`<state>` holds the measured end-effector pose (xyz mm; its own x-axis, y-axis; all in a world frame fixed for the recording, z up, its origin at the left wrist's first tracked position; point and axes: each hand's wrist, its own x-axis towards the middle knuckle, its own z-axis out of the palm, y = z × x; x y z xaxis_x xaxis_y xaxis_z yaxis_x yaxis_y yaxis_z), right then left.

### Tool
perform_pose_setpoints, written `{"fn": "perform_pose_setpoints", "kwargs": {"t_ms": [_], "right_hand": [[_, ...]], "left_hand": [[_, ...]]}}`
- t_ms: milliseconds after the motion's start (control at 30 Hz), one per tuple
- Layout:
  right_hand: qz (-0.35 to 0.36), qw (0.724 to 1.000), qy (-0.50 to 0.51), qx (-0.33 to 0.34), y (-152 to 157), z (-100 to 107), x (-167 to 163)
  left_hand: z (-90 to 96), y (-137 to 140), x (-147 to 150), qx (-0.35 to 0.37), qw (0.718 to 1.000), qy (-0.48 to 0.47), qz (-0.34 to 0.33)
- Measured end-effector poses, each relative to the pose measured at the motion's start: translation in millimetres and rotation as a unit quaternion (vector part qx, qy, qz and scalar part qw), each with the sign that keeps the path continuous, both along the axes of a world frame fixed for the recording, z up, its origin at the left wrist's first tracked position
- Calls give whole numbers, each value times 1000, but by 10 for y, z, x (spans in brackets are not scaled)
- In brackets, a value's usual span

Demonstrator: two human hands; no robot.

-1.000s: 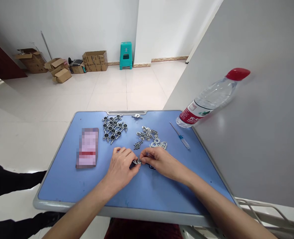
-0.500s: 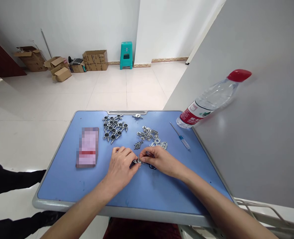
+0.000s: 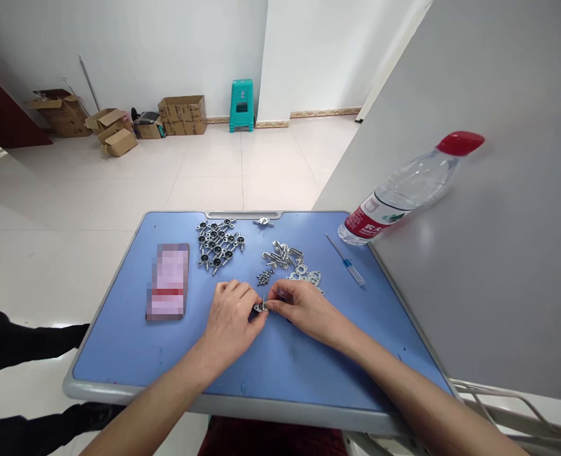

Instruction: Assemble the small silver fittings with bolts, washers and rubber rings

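My left hand point(image 3: 234, 311) is closed on a small metal flange piece point(image 3: 260, 308) just above the blue table point(image 3: 204, 367). From the right, my right hand point(image 3: 302, 304) pinches at the same piece, its thumb and forefinger by the upright pin; whether it grips the pin itself is hard to see. Close beyond the fingers lie a cluster of tiny screws point(image 3: 264, 277), flat metal flange plates point(image 3: 313, 277) and a heap of shiny metal pieces with pins point(image 3: 284, 255). Several similar parts with black round centres point(image 3: 218, 244) are grouped farther left.
A phone point(image 3: 168, 282) with a blurred screen lies left. A screwdriver point(image 3: 349, 263) rests right, near a water bottle point(image 3: 399, 196) by the grey panel. One metal part point(image 3: 264, 221) sits at the far edge. Cardboard boxes point(image 3: 182, 115) and a green stool point(image 3: 241, 106) stand by the wall.
My right hand has shifted slightly, with its fingertips nearer the held piece. Black rings seen under that hand before are now mostly covered. The left hand keeps its place.
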<state>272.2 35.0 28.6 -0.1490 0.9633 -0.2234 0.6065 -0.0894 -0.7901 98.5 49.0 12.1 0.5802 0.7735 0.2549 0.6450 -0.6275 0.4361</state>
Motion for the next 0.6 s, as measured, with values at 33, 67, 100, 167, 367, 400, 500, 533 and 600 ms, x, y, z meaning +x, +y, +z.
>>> {"fn": "perform_pose_setpoints", "kwargs": {"t_ms": [33,67,100,167,367,400,500,533,600], "right_hand": [[2,1000,3,1,-4,-5,4],[5,1000,6,1,-7,-6,11],[8,1000,8,1,-10,-2,21],[14,1000,3,6,-15,21,47],[34,996,-76,7,-44,114,88],[40,995,-89,3,-49,117,80],[50,990,-131,-2,-57,112,33],[51,988,-145,-4,-58,110,15],[49,985,-168,-11,-59,113,-17]], "left_hand": [[1,-2,3,2,1000,0,2],[1,-3,5,4,1000,0,3],[0,-3,6,5,1000,0,3],[0,-1,7,6,1000,-5,4],[-1,3,11,3,1000,-10,4],[-2,3,12,2,1000,-10,5],[-2,2,10,3,1000,-12,9],[-1,2,9,3,1000,-11,11],[5,-2,6,3,1000,-6,11]]}}
